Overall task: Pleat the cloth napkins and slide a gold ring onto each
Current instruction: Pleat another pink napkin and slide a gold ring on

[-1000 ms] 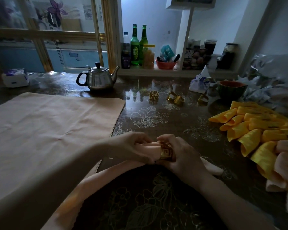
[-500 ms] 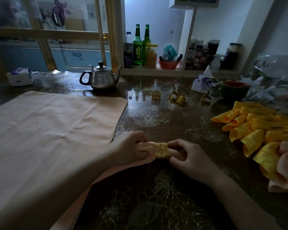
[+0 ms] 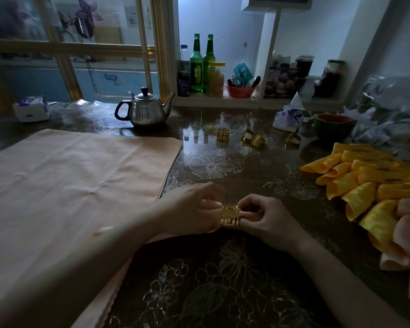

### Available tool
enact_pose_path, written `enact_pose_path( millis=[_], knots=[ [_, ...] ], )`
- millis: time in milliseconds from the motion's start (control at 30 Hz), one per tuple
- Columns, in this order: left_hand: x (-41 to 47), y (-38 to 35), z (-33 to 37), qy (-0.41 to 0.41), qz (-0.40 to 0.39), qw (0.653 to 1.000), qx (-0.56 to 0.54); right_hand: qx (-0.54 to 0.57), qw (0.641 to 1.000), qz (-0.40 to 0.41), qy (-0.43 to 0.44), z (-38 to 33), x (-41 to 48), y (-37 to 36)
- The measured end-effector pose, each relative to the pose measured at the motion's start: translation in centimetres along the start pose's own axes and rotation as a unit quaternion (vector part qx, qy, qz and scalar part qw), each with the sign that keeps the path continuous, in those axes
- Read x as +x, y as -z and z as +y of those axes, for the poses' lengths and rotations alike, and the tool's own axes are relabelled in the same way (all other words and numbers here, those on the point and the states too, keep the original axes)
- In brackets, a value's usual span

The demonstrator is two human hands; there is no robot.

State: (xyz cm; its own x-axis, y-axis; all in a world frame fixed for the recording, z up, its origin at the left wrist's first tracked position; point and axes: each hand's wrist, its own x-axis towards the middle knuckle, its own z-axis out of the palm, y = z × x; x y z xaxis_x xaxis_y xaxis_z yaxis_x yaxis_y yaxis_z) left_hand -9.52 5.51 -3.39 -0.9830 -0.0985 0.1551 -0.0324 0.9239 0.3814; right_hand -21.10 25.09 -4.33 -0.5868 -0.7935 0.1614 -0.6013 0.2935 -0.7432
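Note:
A gold ring (image 3: 230,217) with a cut-out key pattern sits around a pleated peach napkin (image 3: 109,290) at the table's middle. My left hand (image 3: 194,209) grips the bunched napkin just left of the ring. My right hand (image 3: 265,218) pinches the napkin's end on the ring's right side. The pleated cloth trails down-left under my left forearm. Flat peach napkins (image 3: 69,181) lie stacked on the left. Three spare gold rings (image 3: 223,134) (image 3: 253,138) (image 3: 292,139) stand further back.
Ringed yellow and peach napkins (image 3: 374,185) are piled at the right edge. A steel teapot (image 3: 145,111) stands behind the flat cloth, a dark bowl (image 3: 334,127) and a tissue pack (image 3: 287,117) at back right. Bottles (image 3: 196,65) line the shelf.
The ring has moved left out of my right palm and now shows fully between both hands. My right hand shifted from covering the ring to pinching the napkin end.

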Motion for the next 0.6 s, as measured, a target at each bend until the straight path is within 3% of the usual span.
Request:
enact_pose_path(
  millis=[67,167,600],
  knots=[
    [0.3,-0.2,0.8,-0.022,-0.019,0.999,0.028,-0.004,1.0,0.009,0.008,0.0,-0.1,-0.2],
    [0.3,-0.9,1.7,-0.047,0.013,0.998,0.039,-0.012,1.0,0.016,0.016,0.3,-0.2,-0.2],
    [-0.8,0.0,-0.5,-0.018,-0.002,0.999,-0.038,-0.024,1.0,-0.012,0.008,0.3,-0.2,0.1]
  ],
)
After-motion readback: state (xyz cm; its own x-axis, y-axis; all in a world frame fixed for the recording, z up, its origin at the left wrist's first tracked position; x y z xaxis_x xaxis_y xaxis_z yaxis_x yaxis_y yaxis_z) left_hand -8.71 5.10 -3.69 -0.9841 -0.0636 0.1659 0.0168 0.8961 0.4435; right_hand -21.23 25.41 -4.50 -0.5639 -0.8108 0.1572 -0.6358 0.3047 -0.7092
